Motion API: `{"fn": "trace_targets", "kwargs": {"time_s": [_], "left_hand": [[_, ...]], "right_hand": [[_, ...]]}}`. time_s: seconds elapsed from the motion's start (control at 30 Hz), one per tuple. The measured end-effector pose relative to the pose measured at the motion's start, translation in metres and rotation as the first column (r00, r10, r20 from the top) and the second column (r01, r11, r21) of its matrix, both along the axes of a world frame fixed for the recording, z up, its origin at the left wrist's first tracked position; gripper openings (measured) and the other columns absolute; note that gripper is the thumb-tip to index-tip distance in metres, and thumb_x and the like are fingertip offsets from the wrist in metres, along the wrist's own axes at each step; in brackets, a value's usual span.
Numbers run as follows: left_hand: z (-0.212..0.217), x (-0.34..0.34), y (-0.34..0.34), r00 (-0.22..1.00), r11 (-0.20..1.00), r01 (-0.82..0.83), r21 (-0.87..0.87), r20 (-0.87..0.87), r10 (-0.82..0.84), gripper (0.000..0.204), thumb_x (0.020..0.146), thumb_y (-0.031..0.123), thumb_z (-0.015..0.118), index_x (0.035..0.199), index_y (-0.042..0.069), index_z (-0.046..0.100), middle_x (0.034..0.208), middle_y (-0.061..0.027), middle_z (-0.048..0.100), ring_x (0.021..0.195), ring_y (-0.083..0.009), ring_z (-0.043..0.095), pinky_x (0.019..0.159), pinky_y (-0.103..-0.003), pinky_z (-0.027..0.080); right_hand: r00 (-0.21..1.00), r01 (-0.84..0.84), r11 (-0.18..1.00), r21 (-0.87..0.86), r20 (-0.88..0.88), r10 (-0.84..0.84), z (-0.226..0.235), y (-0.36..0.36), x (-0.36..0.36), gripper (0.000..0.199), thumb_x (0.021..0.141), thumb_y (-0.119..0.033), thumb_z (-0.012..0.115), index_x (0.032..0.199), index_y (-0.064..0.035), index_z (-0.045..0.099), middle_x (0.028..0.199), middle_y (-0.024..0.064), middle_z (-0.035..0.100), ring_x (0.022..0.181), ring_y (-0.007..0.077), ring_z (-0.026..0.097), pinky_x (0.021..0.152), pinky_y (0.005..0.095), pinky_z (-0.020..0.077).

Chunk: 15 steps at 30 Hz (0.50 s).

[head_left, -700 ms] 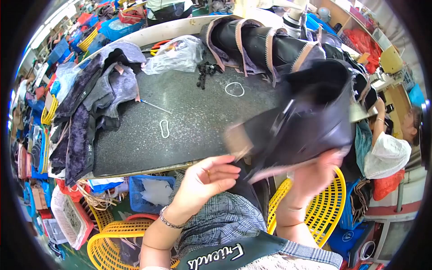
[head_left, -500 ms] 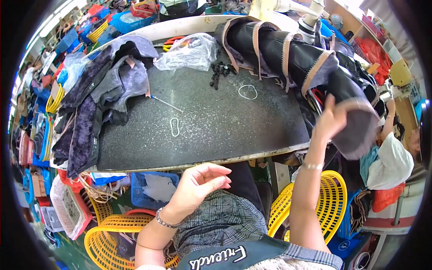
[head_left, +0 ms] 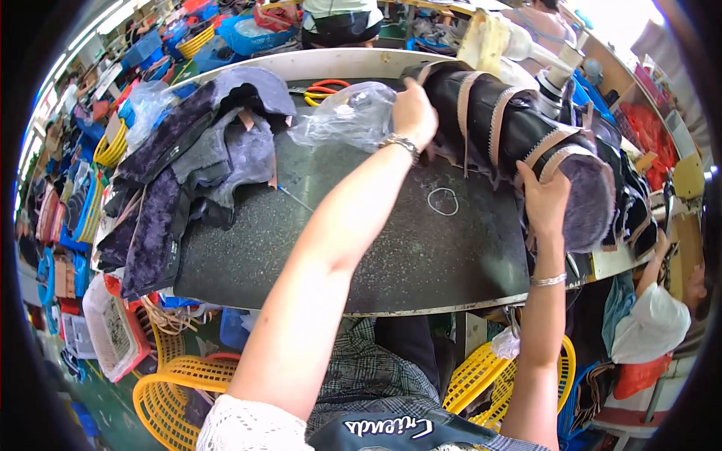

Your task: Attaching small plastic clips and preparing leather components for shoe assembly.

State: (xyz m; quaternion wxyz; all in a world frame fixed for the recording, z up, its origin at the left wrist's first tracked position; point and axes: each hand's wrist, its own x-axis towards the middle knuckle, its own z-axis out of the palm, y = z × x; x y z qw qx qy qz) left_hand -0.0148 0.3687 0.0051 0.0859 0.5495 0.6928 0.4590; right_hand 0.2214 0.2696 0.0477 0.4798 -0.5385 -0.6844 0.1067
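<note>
A row of nested black leather tubes [head_left: 483,105], resembling boot shafts, lies along the table's far right side. Tan zigzag-cut strips stand out between them, and a round purple-grey fur lining [head_left: 590,199] faces me at the near end. My left hand [head_left: 415,116] grips the row's far end, its fingertips partly hidden behind it. At the near end, my right hand [head_left: 544,197] holds the edge of the last tube by its tan strip, thumb on the side towards me. Just left of my left hand lies a crumpled clear plastic bag [head_left: 342,113].
Dark fur-lined pieces [head_left: 154,225] are heaped on the left of the black table [head_left: 429,263]. A rubber band [head_left: 443,201] and a thin stick [head_left: 295,198] lie on it. Yellow baskets [head_left: 470,387] stand below its front edge. White machine parts [head_left: 555,79] rise behind the row.
My left hand has reached from over my lap to the row's far end. The tube my right hand was swinging at the right now sits against the row, fur-lined end towards me.
</note>
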Motion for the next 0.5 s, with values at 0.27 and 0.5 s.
{"fn": "trace_targets", "kwargs": {"time_s": [0.27,0.5], "left_hand": [[0.078,-0.038,-0.140,0.844,0.657,-0.162,0.737,0.448,-0.295,0.058,0.078,-0.009,0.048,0.136,0.000,0.048,0.085,-0.0075,0.064,0.063,-0.0062,0.047,0.058,-0.022,0.044],[0.030,-0.132,-0.461,0.894,0.555,-0.442,0.704,0.394,0.212,0.060,0.081,-0.018,0.042,0.139,-0.004,0.043,0.142,-0.0134,0.047,0.120,-0.0107,0.051,0.090,-0.019,0.043]], "right_hand": [[0.999,-0.043,0.741,0.670,0.033,0.028,0.012,-0.081,0.010,0.037,0.070,-0.014,0.087,0.096,0.0057,0.070,0.100,0.0116,0.071,0.085,0.0158,0.066,0.085,0.0287,0.0521],[0.088,-0.994,0.098,0.039,-0.209,0.974,-0.096,-0.233,-0.195,0.044,0.082,-0.022,0.071,0.115,0.0033,0.058,0.109,0.0103,0.067,0.086,0.0152,0.065,0.082,0.0292,0.0527]]}}
